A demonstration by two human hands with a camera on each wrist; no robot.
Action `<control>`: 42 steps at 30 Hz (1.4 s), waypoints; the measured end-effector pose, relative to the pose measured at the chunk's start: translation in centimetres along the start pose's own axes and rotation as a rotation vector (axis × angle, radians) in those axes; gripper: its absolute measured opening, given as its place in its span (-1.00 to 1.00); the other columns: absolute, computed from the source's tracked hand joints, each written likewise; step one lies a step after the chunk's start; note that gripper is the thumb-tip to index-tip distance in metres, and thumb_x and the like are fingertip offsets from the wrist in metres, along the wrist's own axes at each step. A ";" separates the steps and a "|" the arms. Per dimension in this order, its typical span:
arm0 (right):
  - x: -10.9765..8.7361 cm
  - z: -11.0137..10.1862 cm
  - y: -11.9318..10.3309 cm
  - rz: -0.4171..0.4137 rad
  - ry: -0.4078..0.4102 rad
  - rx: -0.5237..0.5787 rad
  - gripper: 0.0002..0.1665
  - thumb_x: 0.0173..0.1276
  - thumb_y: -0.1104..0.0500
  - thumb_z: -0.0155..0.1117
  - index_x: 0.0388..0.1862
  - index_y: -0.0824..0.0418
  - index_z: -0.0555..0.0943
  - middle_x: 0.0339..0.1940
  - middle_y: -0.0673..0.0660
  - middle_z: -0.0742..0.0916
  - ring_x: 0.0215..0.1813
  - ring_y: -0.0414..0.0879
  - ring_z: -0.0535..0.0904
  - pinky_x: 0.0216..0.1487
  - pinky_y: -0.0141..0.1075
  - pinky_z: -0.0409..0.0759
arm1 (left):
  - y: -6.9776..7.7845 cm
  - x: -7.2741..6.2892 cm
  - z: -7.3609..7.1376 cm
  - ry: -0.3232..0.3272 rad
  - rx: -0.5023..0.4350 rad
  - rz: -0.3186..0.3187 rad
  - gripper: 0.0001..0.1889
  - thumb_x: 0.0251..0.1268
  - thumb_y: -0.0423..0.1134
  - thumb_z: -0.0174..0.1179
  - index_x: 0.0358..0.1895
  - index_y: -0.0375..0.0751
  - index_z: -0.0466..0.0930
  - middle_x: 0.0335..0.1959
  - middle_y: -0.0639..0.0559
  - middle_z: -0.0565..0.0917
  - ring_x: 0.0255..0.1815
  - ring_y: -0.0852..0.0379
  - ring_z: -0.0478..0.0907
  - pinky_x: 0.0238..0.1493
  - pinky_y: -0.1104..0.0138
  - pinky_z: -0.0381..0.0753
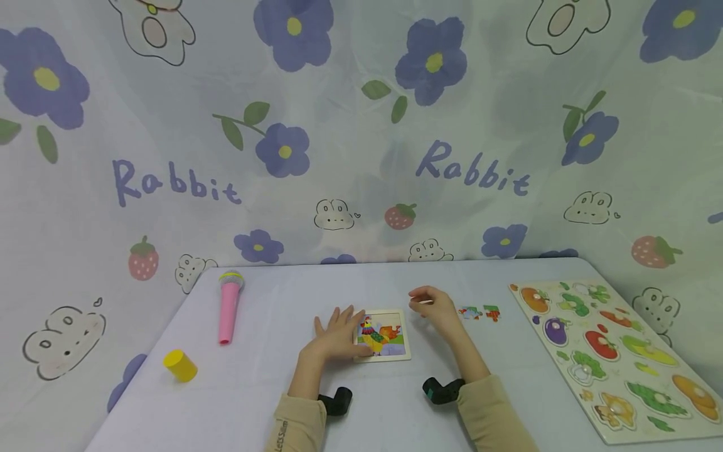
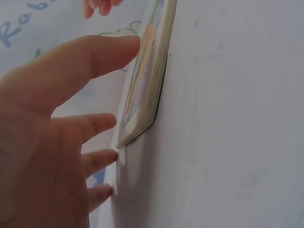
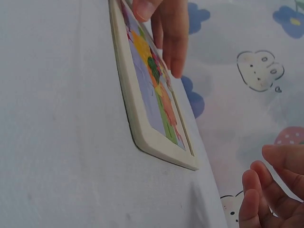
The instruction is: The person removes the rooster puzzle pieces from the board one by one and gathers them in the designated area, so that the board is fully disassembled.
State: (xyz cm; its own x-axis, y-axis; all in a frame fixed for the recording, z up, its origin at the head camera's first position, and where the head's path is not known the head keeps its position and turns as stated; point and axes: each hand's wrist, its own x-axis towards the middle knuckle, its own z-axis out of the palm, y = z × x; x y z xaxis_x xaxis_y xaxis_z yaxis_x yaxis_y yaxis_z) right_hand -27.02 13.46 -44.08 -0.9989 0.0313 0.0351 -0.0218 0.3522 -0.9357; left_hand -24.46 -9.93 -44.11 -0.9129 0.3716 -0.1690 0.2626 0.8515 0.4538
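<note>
A small jigsaw puzzle (image 1: 390, 341) with a rooster picture lies on the white table in a pale frame (image 1: 407, 344). A bare pale strip shows along its far side. My left hand (image 1: 336, 337) rests at the puzzle's left side with fingers spread, its thumb (image 2: 114, 53) over the near edge and the other fingers by the left rim. Off the puzzle's right side, my right hand (image 1: 436, 309) hovers with loosely bent fingers (image 3: 266, 190) and nothing visible between them. Two loose puzzle pieces, one bluish (image 1: 469, 312) and one red (image 1: 492, 313), lie just right of it.
A large vegetable peg board (image 1: 615, 351) covers the table's right side. At the left lie a pink toy microphone (image 1: 228, 311) and a yellow cylinder (image 1: 181, 365). A patterned curtain (image 1: 361, 157) hangs behind the table (image 1: 271, 364). Black wrist cameras (image 1: 443, 390) sit near both cuffs.
</note>
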 end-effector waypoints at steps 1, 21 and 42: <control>0.0 0.2 0.0 -0.001 -0.005 -0.004 -0.75 0.20 0.29 0.25 -0.12 0.31 0.59 -0.26 0.16 0.67 -0.31 -0.09 0.56 -0.31 -0.32 0.52 | 0.0 0.0 0.0 -0.004 0.002 -0.003 -0.14 -0.03 0.13 0.26 0.38 -0.11 0.18 0.44 -0.19 0.07 0.44 -0.30 -0.15 0.19 -0.37 -0.39; -1.0 3.4 -0.6 -0.044 -0.090 -0.091 -0.82 0.17 0.32 0.29 -0.21 0.26 0.62 -0.33 0.08 0.67 -0.32 -0.08 0.54 -0.32 -0.30 0.53 | -0.3 0.0 -0.1 -0.005 -0.010 -0.005 -0.07 -0.15 0.05 0.35 0.38 -0.13 0.18 0.44 -0.16 0.09 0.45 -0.27 -0.13 0.20 -0.37 -0.35; -1.4 5.2 -1.5 -0.131 -0.177 -0.239 -0.88 0.19 0.28 0.27 -0.26 0.22 0.63 -0.39 0.05 0.66 -0.33 -0.12 0.55 -0.33 -0.33 0.54 | -0.7 0.1 0.1 -0.001 -0.009 -0.005 -0.04 -0.18 0.09 0.36 0.38 -0.14 0.17 0.44 -0.12 0.10 0.45 -0.22 -0.12 0.21 -0.36 -0.34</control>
State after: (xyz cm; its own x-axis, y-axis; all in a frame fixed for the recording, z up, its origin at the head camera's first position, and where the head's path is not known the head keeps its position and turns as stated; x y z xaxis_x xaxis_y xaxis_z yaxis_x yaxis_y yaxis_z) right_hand -25.85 8.03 -44.49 -0.9803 -0.1852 0.0686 -0.1616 0.5529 -0.8174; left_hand -24.73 -10.45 -44.50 -0.9139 0.3675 -0.1727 0.2548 0.8503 0.4606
